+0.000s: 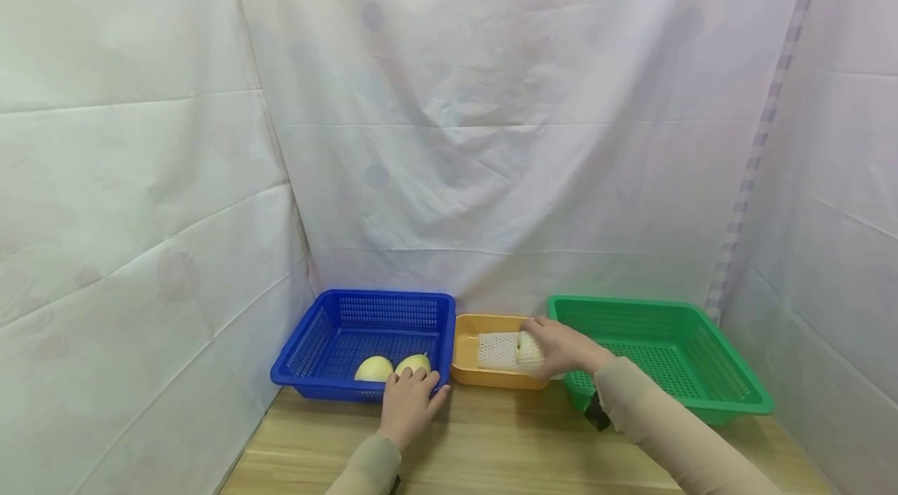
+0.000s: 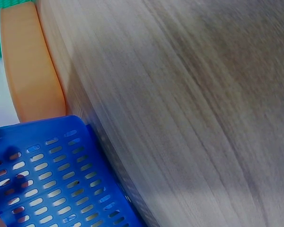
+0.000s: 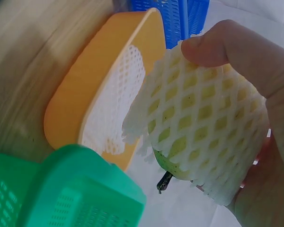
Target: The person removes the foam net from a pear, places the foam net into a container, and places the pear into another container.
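Note:
My right hand [image 1: 557, 345] holds a pear [image 3: 180, 146] wrapped in a white foam net [image 3: 206, 101], over the right part of the orange tray [image 1: 500, 380]. In the right wrist view, its thumb presses on the net, and the pear's green end and dark stem stick out. Another white foam net [image 1: 496, 351] lies in the tray. My left hand [image 1: 409, 405] is at the front rim of the blue basket [image 1: 330, 386]; its fingers hook over the rim and show through the wall holes in the left wrist view. Two bare pale-yellow pears [image 1: 374, 368] lie just beyond those fingers.
A green basket [image 1: 730, 394] stands at the right, its rim close to the right forearm. The baskets and tray stand in a row on a wooden table [image 1: 484, 433]. Pale cloth [image 1: 435, 167] hangs behind and along both sides.

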`<action>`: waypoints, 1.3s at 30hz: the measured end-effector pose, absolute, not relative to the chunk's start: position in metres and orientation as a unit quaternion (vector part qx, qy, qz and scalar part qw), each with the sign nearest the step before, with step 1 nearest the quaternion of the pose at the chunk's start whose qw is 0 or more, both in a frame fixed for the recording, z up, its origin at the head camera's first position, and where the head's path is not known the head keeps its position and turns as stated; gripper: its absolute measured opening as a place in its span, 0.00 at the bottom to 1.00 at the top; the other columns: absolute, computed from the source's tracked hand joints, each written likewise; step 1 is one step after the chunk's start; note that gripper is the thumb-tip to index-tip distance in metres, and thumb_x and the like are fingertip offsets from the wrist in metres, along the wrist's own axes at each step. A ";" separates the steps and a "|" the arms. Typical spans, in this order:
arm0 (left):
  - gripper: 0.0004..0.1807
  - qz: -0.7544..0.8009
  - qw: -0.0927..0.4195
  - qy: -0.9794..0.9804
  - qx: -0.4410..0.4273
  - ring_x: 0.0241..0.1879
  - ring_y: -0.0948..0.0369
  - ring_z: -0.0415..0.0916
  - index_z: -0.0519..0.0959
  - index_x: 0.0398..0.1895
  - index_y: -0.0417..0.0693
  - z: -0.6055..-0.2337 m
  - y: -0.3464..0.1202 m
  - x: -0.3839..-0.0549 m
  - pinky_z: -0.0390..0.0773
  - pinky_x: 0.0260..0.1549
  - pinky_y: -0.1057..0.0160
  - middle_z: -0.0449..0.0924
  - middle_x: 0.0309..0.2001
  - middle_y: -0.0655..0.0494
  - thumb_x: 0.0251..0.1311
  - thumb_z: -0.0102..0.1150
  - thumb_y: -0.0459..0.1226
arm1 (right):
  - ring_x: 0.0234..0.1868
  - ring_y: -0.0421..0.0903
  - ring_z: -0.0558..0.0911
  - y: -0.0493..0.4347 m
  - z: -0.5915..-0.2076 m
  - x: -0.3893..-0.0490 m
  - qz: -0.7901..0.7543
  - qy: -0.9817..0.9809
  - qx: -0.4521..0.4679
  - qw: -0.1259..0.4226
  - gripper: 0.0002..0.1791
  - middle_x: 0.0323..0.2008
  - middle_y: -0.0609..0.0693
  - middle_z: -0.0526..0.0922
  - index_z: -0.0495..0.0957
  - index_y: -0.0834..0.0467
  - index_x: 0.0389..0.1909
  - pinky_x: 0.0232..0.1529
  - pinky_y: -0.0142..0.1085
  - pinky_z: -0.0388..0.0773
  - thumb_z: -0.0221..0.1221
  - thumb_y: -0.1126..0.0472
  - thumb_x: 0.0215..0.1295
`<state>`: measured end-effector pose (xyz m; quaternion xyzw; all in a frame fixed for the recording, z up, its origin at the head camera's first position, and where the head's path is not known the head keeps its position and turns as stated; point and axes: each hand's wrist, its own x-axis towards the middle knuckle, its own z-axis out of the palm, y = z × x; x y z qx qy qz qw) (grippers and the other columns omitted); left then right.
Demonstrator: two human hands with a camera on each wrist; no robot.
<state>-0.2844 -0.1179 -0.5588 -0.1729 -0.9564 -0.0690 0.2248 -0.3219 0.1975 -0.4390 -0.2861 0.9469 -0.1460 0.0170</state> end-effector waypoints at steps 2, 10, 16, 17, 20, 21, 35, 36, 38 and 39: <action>0.15 -0.070 0.225 -0.956 -0.173 0.33 0.58 0.67 0.79 0.37 0.61 -0.559 -0.118 -0.284 0.67 0.37 0.50 0.74 0.32 0.62 0.65 0.51 0.58 | 0.41 0.45 0.72 0.196 -0.441 -0.322 -0.145 0.946 -0.289 0.017 0.40 0.50 0.48 0.73 0.69 0.53 0.61 0.37 0.42 0.73 0.73 0.55 0.43; 0.16 -0.071 0.229 -0.955 -0.173 0.32 0.58 0.67 0.78 0.34 0.61 -0.558 -0.118 -0.284 0.67 0.36 0.51 0.74 0.31 0.62 0.65 0.51 0.59 | 0.41 0.45 0.71 0.191 -0.448 -0.319 -0.153 0.942 -0.297 0.022 0.39 0.51 0.48 0.71 0.70 0.53 0.58 0.35 0.43 0.74 0.74 0.52 0.43; 0.14 -0.062 0.227 -0.956 -0.173 0.32 0.59 0.66 0.77 0.33 0.61 -0.559 -0.118 -0.286 0.67 0.35 0.51 0.73 0.30 0.62 0.64 0.53 0.57 | 0.41 0.44 0.72 0.188 -0.454 -0.317 -0.149 0.943 -0.298 0.020 0.40 0.50 0.48 0.72 0.70 0.53 0.60 0.37 0.42 0.74 0.74 0.51 0.42; 0.14 -0.062 0.227 -0.956 -0.173 0.31 0.59 0.66 0.77 0.33 0.61 -0.559 -0.118 -0.286 0.67 0.35 0.52 0.73 0.30 0.62 0.64 0.53 0.57 | 0.41 0.44 0.72 0.187 -0.455 -0.316 -0.150 0.942 -0.300 0.020 0.41 0.50 0.48 0.72 0.70 0.53 0.60 0.36 0.42 0.74 0.74 0.51 0.42; 0.14 -0.063 0.226 -0.956 -0.174 0.31 0.59 0.66 0.77 0.33 0.61 -0.559 -0.119 -0.286 0.66 0.34 0.52 0.73 0.30 0.62 0.65 0.53 0.57 | 0.40 0.44 0.72 0.185 -0.459 -0.314 -0.152 0.939 -0.308 0.022 0.41 0.49 0.48 0.72 0.69 0.54 0.60 0.35 0.40 0.74 0.74 0.54 0.40; 0.14 -0.064 0.226 -0.956 -0.174 0.31 0.59 0.65 0.77 0.33 0.61 -0.559 -0.119 -0.285 0.66 0.34 0.52 0.73 0.30 0.62 0.65 0.52 0.57 | 0.40 0.44 0.72 0.185 -0.460 -0.313 -0.154 0.938 -0.310 0.023 0.42 0.49 0.48 0.72 0.69 0.54 0.60 0.35 0.40 0.74 0.74 0.55 0.39; 0.15 -0.068 0.218 -0.958 -0.171 0.32 0.58 0.66 0.78 0.34 0.61 -0.558 -0.118 -0.283 0.66 0.36 0.52 0.73 0.31 0.62 0.66 0.50 0.58 | 0.41 0.43 0.71 0.182 -0.475 -0.307 -0.139 0.931 -0.338 -0.008 0.39 0.45 0.47 0.73 0.71 0.54 0.56 0.34 0.37 0.73 0.74 0.50 0.40; 0.16 -0.067 0.219 -0.958 -0.172 0.32 0.58 0.66 0.77 0.34 0.61 -0.557 -0.118 -0.283 0.66 0.36 0.52 0.73 0.31 0.62 0.66 0.50 0.58 | 0.41 0.44 0.71 0.181 -0.475 -0.307 -0.139 0.930 -0.340 -0.011 0.40 0.45 0.47 0.73 0.71 0.54 0.56 0.34 0.37 0.73 0.75 0.50 0.39; 0.15 -0.067 0.222 -0.957 -0.173 0.32 0.58 0.66 0.77 0.33 0.61 -0.558 -0.118 -0.284 0.67 0.36 0.51 0.72 0.30 0.62 0.66 0.50 0.58 | 0.42 0.45 0.70 0.181 -0.477 -0.305 -0.140 0.928 -0.344 -0.014 0.40 0.45 0.47 0.73 0.72 0.56 0.56 0.35 0.38 0.74 0.75 0.50 0.39; 0.15 -0.069 0.224 -0.956 -0.175 0.32 0.58 0.66 0.77 0.33 0.61 -0.558 -0.118 -0.284 0.67 0.36 0.51 0.72 0.30 0.62 0.66 0.51 0.58 | 0.42 0.45 0.70 0.181 -0.478 -0.304 -0.139 0.928 -0.345 -0.015 0.40 0.45 0.47 0.73 0.72 0.56 0.56 0.35 0.38 0.74 0.75 0.49 0.38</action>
